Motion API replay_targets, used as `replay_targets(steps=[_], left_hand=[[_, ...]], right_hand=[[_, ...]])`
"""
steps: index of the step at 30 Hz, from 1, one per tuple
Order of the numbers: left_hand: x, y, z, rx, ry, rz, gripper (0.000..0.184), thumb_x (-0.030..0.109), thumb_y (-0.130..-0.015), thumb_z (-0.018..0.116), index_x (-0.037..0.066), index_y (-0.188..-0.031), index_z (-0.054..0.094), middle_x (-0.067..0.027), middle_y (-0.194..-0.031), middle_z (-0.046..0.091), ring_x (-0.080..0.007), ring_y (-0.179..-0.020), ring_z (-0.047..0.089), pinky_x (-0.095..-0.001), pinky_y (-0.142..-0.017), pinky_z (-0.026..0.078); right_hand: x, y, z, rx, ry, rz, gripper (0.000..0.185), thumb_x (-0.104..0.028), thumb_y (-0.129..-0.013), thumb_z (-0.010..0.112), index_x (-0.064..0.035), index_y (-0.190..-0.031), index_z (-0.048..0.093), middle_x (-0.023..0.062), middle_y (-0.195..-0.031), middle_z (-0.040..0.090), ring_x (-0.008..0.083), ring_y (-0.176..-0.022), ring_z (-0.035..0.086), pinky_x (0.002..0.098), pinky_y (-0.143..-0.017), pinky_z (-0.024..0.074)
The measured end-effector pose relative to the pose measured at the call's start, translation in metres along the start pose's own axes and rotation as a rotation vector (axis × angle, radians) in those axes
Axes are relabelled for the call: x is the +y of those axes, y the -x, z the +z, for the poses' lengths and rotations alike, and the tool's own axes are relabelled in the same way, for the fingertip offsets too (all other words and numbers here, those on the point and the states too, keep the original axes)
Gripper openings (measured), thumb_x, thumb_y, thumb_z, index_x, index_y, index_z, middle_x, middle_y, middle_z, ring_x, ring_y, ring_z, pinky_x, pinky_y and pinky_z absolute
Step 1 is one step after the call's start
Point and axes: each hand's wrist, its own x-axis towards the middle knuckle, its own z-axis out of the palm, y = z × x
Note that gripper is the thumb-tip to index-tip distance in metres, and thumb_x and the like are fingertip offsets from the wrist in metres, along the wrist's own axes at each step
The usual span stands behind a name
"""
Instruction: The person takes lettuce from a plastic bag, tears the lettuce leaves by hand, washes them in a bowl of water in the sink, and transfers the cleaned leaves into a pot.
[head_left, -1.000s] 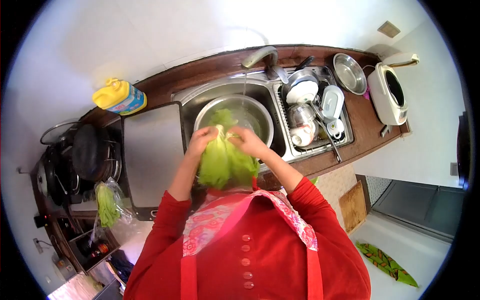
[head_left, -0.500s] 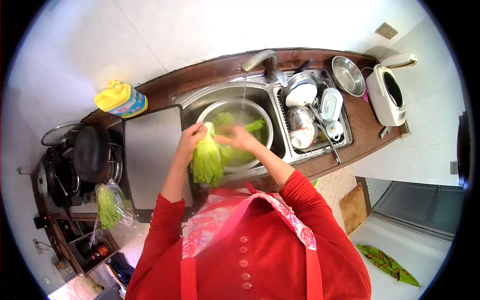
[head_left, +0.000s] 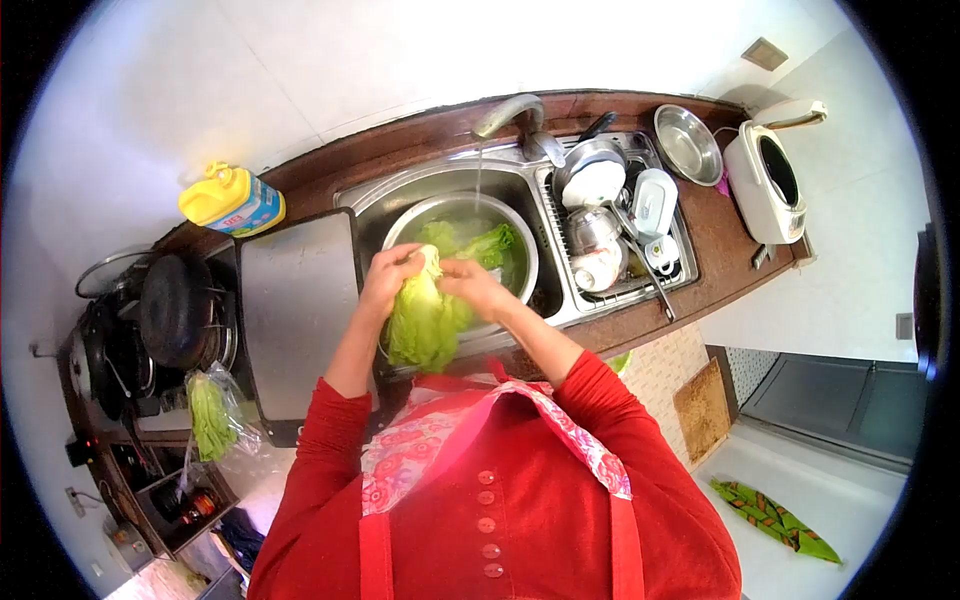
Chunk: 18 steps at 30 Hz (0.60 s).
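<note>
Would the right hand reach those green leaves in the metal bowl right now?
Probably yes: nothing seems to block the right hand from the green leaves inside the open bowl, though it's busy at the lettuce.

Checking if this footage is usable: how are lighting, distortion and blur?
In the head view, the wall is bright, nearly washed out toward the top; in the head view, the counter bows and the picture's corners go black; in the head view, the lettuce, left hand and right hand look slightly soft.
</note>
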Motion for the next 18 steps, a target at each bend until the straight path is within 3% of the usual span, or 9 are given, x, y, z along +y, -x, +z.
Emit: replay_targets(steps=[4,6,8,9,11,14,16,18], left_hand=[[-0.02,-0.003,0.006,0.109,-0.238,0.151,0.033,0.02,-0.081,0.065,-0.004,-0.104,0.06,-0.0072,-0.093,0.064,-0.012,-0.081,0.058,-0.0239,-0.07,0.046],[-0.016,-0.002,0.011,0.158,-0.559,0.256,0.031,0.021,-0.081,0.066,-0.003,-0.101,0.063,-0.0064,-0.093,0.064,-0.0114,-0.079,0.058,-0.0243,-0.069,0.045],[-0.007,-0.002,0.021,0.245,-0.76,0.35,0.03,0.022,-0.076,0.07,-0.001,-0.095,0.066,-0.0058,-0.09,0.064,-0.0124,-0.076,0.058,-0.025,-0.066,0.044],[-0.01,-0.005,0.019,0.23,-0.657,0.307,0.029,0.023,-0.077,0.069,-0.001,-0.095,0.066,-0.0061,-0.089,0.064,-0.0134,-0.076,0.058,-0.0253,-0.067,0.044],[-0.019,-0.012,0.012,0.191,-0.451,0.222,0.029,0.024,-0.08,0.066,0.0,-0.095,0.065,-0.0065,-0.088,0.064,-0.0155,-0.076,0.059,-0.0259,-0.067,0.045],[-0.002,-0.006,0.0,-0.036,0.116,-0.166,0.031,0.027,-0.086,0.059,0.0,-0.099,0.062,-0.0081,-0.089,0.063,-0.0177,-0.078,0.06,-0.0282,-0.07,0.047],[-0.009,-0.008,-0.002,-0.057,0.377,-0.208,0.034,0.03,-0.088,0.054,0.0,-0.103,0.059,-0.0088,-0.09,0.062,-0.0185,-0.079,0.06,-0.0298,-0.071,0.048],[-0.007,-0.007,-0.004,-0.003,0.551,-0.223,0.04,0.034,-0.089,0.052,0.0,-0.112,0.053,-0.0096,-0.091,0.061,-0.02,-0.079,0.06,-0.0326,-0.072,0.05]], right_hand=[[0.042,-0.021,0.001,0.176,0.31,-0.104,0.032,-0.011,-0.076,0.056,0.0049,-0.104,0.057,0.0173,-0.091,0.063,0.0265,-0.08,0.06,0.0331,-0.074,0.0463],[0.046,-0.024,0.001,0.249,0.578,-0.234,0.035,-0.013,-0.075,0.055,0.0033,-0.107,0.056,0.0231,-0.092,0.062,0.0352,-0.082,0.06,0.0382,-0.077,0.0465],[0.025,-0.016,0.011,0.265,0.634,-0.129,0.032,-0.013,-0.076,0.054,0.0026,-0.104,0.056,0.0263,-0.092,0.06,0.0392,-0.085,0.058,0.0421,-0.077,0.0455],[0.017,-0.014,0.013,0.274,0.664,-0.08,0.031,-0.013,-0.076,0.054,0.0023,-0.103,0.057,0.0279,-0.092,0.059,0.0412,-0.086,0.057,0.044,-0.077,0.045],[0.017,-0.013,0.008,0.198,0.702,-0.181,0.026,-0.012,-0.077,0.055,0.002,-0.099,0.057,0.0261,-0.088,0.059,0.0406,-0.084,0.057,0.044,-0.075,0.045],[0.001,-0.002,-0.001,0.06,0.727,-0.382,0.02,-0.011,-0.079,0.056,0.0011,-0.095,0.056,0.0239,-0.083,0.059,0.0399,-0.081,0.057,0.0442,-0.073,0.0446],[-0.006,0.002,-0.003,0.012,0.687,-0.6,0.015,-0.009,-0.081,0.055,-0.001,-0.093,0.056,0.021,-0.081,0.058,0.0385,-0.08,0.056,0.0434,-0.071,0.044],[-0.007,0.007,-0.005,-0.011,0.742,-0.622,0.017,-0.01,-0.081,0.056,-0.0005,-0.094,0.057,0.0208,-0.085,0.059,0.0373,-0.083,0.057,0.0424,-0.072,0.0444]])
